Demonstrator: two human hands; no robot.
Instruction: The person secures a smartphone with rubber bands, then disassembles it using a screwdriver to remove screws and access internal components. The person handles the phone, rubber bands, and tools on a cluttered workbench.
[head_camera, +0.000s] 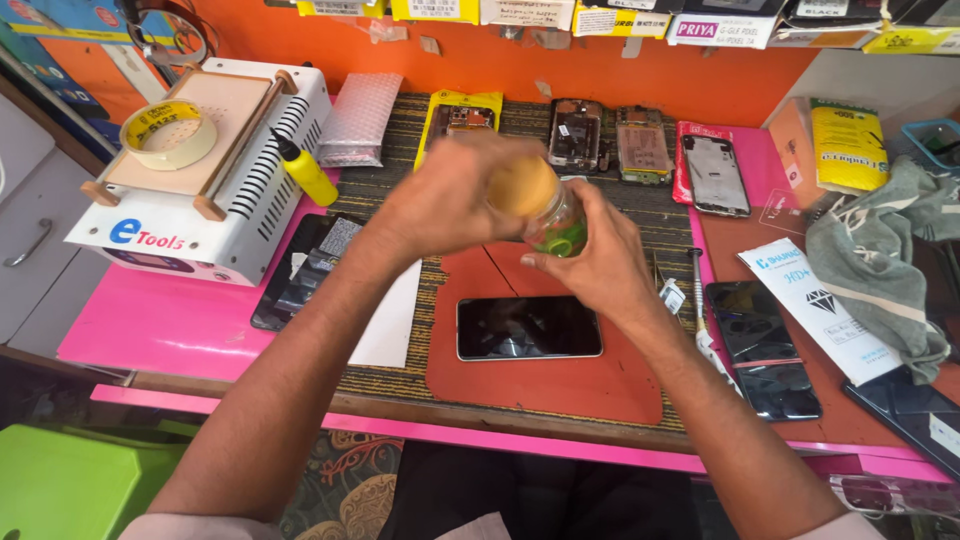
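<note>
Above the bench I hold a small clear jar with green contents and a yellow-orange lid. My left hand is wrapped over the lid from the left. My right hand grips the jar's body from below and to the right. Directly under the jar, a black smartphone lies screen-up on a red-brown mat.
A white heating machine with a roll of tape stands at left, next to a yellow bottle. Opened phones and frames line the back. More phones, a white packet and a grey cloth lie at right.
</note>
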